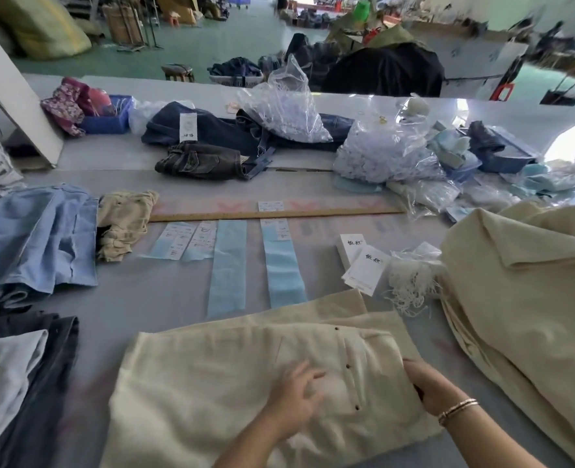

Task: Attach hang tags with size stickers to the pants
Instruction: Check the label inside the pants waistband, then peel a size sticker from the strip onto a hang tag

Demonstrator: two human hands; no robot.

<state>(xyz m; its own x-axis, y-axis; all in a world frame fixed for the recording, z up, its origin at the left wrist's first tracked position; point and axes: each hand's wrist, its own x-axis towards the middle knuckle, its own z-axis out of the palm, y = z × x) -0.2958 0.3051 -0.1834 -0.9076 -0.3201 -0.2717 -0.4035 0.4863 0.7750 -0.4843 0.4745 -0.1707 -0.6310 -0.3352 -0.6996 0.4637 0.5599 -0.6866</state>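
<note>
Cream pants (211,383) lie folded flat at the near edge of the table (137,298), waist end to the right w/ dark rivets showing, probably laid that way so the waistband area is up for tagging. Left hand (296,396) rests on top of the cloth, fingers spread apart and loosely bent, pressing or smoothing, holding nothing. Right hand (427,386) grips the right edge of the pants, thumb on top, fingers tucked under the fabric, clamped on it; looks like it's squaring the pair up or opening the waistband.

Hang tags (363,268) sit in a small stack just beyond the pants toward the right, a tangle of white strings (411,285) touching them, both within easy reach. More cream pants (522,298) are heaped at the right edge, prob. waiting their turn. Blue sticker strips (282,265) lie in a row in the middle, just nearer than a wooden ruler (272,214), sorted for picking.

Writing: tags carry two brush-style characters in black, too small to read for sure. Sticker print is too blurred to read. No tag on the pants yet
</note>
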